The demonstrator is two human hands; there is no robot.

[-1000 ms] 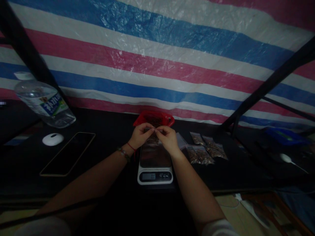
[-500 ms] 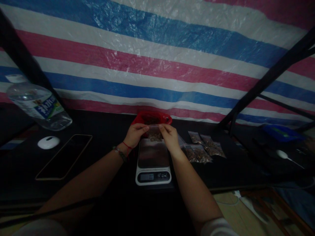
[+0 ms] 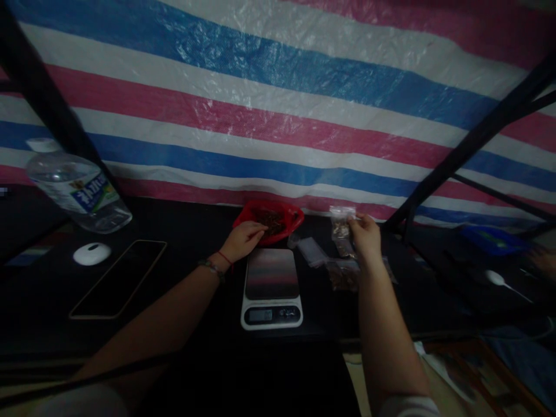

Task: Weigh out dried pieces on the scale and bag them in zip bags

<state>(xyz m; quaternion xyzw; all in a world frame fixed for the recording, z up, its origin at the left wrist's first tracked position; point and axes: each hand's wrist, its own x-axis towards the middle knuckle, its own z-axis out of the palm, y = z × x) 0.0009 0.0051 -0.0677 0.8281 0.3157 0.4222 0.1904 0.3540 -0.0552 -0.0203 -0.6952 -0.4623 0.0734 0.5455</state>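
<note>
My right hand (image 3: pixel 365 236) pinches the edge of a small clear zip bag (image 3: pixel 341 223) with brown bits inside, holding it upright above other filled zip bags (image 3: pixel 342 274) on the right. My left hand (image 3: pixel 247 238) is at the front left edge of a red plastic bag (image 3: pixel 286 229) containing dark brown bits. Its thumb and fingers are closed together; whether anything is between them cannot be made out. Nearest me in the middle lies a white kitchen scale (image 3: pixel 271 284) with a bare metal plate, its display apparently showing zero.
Flat clear bags (image 3: pixel 311 252) lie right of the scale. To the left are a phone (image 3: pixel 119 281), a white rounded case (image 3: pixel 92 253) and a plastic bottle (image 3: pixel 78 188). A white spoon (image 3: pixel 499 278), a blue tray (image 3: pixel 490 238) and another person's hand (image 3: pixel 544 260) are far right.
The filled zip bag has moved from between both hands above the scale to the right, in my right hand alone. My left hand has let go of it and stays near the red bag.
</note>
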